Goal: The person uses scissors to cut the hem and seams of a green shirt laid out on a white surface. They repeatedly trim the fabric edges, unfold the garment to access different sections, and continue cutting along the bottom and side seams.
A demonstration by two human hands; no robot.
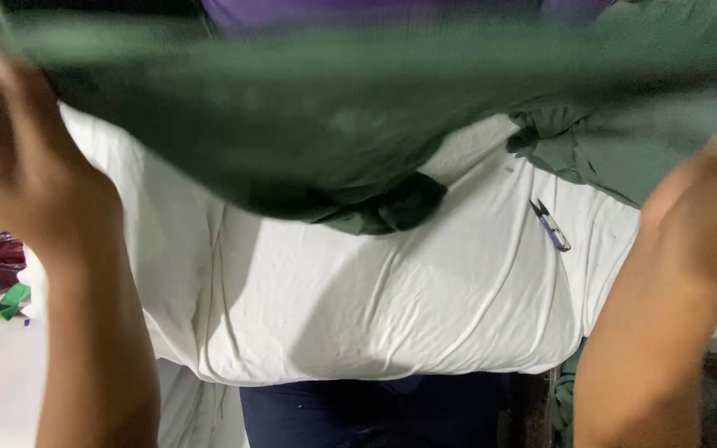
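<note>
1. Fingers of both the left hand (18, 166) and right hand (707, 207) are clenched on the green cloth (292, 124), stretched up over the white table (392, 290).
2. Risk, I'd guess: the sagging middle snags the thread snips (550, 224) near the table's right edge and drags them off.

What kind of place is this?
Probably a garment or tailoring workroom: both hands hold up a dark green cloth over a table covered in white cloth, with small thread snips lying on it.
</note>
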